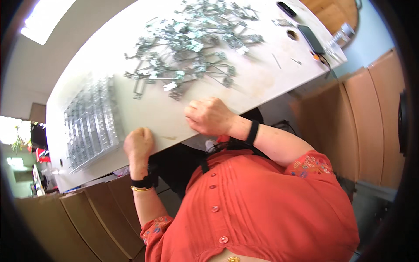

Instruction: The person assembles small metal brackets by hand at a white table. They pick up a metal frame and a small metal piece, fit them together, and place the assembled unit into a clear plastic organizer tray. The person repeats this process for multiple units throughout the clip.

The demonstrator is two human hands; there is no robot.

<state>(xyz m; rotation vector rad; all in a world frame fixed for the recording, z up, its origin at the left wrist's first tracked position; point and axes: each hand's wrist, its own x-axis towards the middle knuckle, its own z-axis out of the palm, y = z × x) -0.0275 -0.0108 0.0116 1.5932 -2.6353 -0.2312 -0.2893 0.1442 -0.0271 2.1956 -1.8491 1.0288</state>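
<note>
My right hand [211,116] is closed in a fist at the near edge of the white table, just below a heap of metal parts [187,48]. Nothing sticks out of its curled fingers. Further left, my left hand [139,143] is also a fist and rests on the same edge, with its thumb side up. No object shows in it. The heap consists of thin metal rods with small silvery clamp-like fittings, lying crosswise over each other. Left of my left hand lies a clear plastic-wrapped batch [92,124] of silvery pieces in rows.
On the white table's [257,89] far right are a dark phone [310,39], a clear bottle [342,35], a black oblong object [286,8], a round hole [292,35] and loose thin rods. Cardboard boxes [327,126] stand right of the table, more cardboard [94,214] at lower left.
</note>
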